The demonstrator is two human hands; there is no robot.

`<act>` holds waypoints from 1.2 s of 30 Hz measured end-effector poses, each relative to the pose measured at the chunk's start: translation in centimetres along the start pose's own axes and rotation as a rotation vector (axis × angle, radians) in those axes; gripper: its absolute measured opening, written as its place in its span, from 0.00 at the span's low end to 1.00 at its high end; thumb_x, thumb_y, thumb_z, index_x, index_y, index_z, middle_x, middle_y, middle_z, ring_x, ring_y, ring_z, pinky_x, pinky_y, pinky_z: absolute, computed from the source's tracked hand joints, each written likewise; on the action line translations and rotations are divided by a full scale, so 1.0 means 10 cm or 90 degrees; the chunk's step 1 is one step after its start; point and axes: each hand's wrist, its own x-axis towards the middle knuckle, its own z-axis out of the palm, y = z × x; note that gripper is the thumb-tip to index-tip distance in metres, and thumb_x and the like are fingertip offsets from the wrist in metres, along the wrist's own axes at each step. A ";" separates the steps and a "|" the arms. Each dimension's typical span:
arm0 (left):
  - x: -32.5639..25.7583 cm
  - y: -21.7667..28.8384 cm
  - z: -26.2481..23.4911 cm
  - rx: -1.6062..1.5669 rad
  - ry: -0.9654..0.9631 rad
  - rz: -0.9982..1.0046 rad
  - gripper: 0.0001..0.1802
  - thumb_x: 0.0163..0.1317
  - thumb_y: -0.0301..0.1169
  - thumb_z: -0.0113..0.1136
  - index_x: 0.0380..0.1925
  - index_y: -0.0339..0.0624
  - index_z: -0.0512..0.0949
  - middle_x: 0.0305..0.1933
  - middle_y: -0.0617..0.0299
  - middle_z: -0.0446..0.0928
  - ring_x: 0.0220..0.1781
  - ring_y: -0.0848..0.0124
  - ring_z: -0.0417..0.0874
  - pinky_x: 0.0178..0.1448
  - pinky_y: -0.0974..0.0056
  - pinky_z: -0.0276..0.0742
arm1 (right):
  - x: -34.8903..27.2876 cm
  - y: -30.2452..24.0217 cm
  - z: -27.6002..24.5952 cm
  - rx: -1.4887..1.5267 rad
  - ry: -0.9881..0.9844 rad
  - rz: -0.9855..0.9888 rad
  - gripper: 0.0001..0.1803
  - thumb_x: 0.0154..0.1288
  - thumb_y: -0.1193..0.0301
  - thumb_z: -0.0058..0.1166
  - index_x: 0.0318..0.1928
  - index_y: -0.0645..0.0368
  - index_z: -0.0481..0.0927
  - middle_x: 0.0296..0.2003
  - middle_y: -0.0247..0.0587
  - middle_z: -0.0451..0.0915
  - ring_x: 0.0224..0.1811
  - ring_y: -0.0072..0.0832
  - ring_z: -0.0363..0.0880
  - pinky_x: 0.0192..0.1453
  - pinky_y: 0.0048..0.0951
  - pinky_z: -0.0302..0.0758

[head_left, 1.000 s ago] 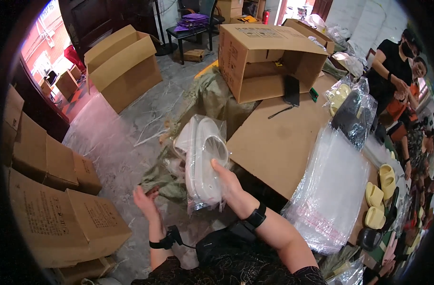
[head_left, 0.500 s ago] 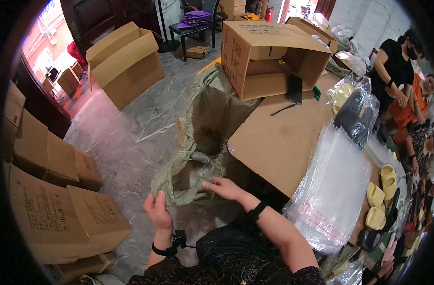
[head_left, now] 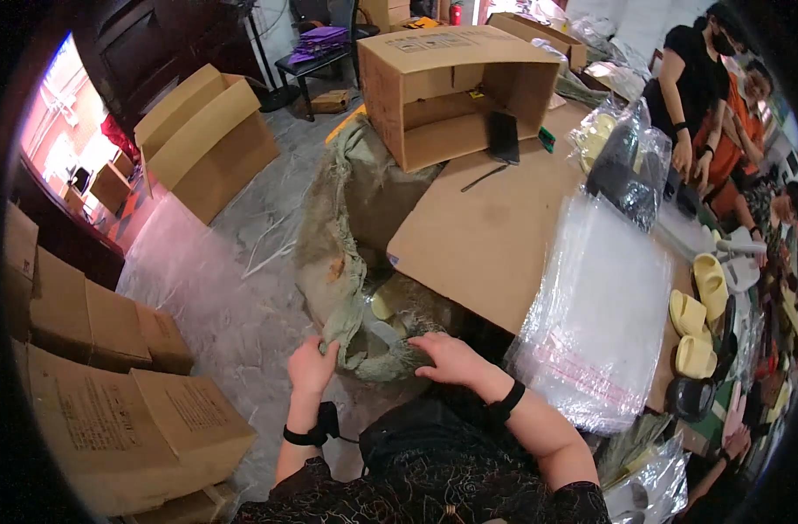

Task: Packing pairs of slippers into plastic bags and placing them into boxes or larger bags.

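At the sack [head_left: 347, 227] mouth, left hand [head_left: 312, 367] gripping its rim, right hand [head_left: 447, 356] open, palm down.

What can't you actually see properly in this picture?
- Head view: contents of the green woven sack, mostly hidden by its folded rim.
- Left hand fingertips, curled behind that rim.
- Inside of the open cardboard box, shadowed.
- Co-workers' hands at the right edge, small and warped.

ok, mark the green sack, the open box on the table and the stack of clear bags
green sack [head_left: 342, 218], head view, upper cloth side
open box [head_left: 456, 87], head view, inner back wall
stack of clear bags [head_left: 604, 306], head view, middle of top bag
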 end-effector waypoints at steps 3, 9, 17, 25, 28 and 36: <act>0.02 0.12 0.00 0.077 -0.033 -0.015 0.23 0.56 0.47 0.63 0.45 0.43 0.79 0.33 0.48 0.82 0.39 0.48 0.83 0.43 0.49 0.78 | -0.19 0.01 -0.04 0.030 -0.043 0.019 0.33 0.56 0.60 0.64 0.60 0.59 0.71 0.49 0.49 0.76 0.55 0.46 0.74 0.58 0.42 0.73; 0.01 1.06 -0.55 -0.053 -0.083 0.170 0.26 0.56 0.44 0.65 0.52 0.43 0.76 0.31 0.53 0.82 0.33 0.55 0.82 0.40 0.57 0.77 | -0.90 -0.30 -0.65 0.107 0.111 -0.010 0.27 0.62 0.61 0.59 0.60 0.57 0.72 0.48 0.48 0.78 0.53 0.44 0.76 0.56 0.40 0.74; -0.47 2.88 -0.40 -0.223 -0.230 0.789 0.24 0.57 0.37 0.66 0.53 0.41 0.76 0.54 0.52 0.78 0.54 0.56 0.77 0.56 0.56 0.73 | -2.37 -0.18 -1.62 0.014 0.562 0.315 0.21 0.59 0.61 0.63 0.51 0.54 0.80 0.43 0.41 0.83 0.47 0.37 0.82 0.51 0.34 0.76; -0.81 3.71 0.78 -0.053 -0.228 1.111 0.34 0.59 0.50 0.62 0.62 0.47 0.69 0.72 0.48 0.59 0.74 0.44 0.55 0.72 0.46 0.58 | -4.56 1.25 -1.94 -0.304 0.761 1.050 0.20 0.58 0.72 0.52 0.52 0.57 0.78 0.53 0.49 0.74 0.55 0.50 0.74 0.55 0.47 0.76; -0.74 3.63 1.00 0.006 -0.288 1.041 0.37 0.58 0.54 0.61 0.64 0.50 0.68 0.73 0.49 0.58 0.75 0.45 0.53 0.74 0.40 0.50 | -5.10 1.36 -1.96 -0.220 0.798 1.209 0.25 0.58 0.69 0.57 0.56 0.60 0.72 0.57 0.56 0.69 0.59 0.54 0.68 0.60 0.50 0.72; -0.82 3.63 1.08 -0.035 -0.310 1.015 0.38 0.57 0.57 0.60 0.65 0.53 0.69 0.74 0.51 0.56 0.77 0.49 0.51 0.77 0.44 0.43 | -6.13 2.08 -1.52 -0.223 0.589 1.367 0.23 0.64 0.66 0.53 0.57 0.63 0.71 0.55 0.55 0.74 0.57 0.50 0.73 0.61 0.47 0.70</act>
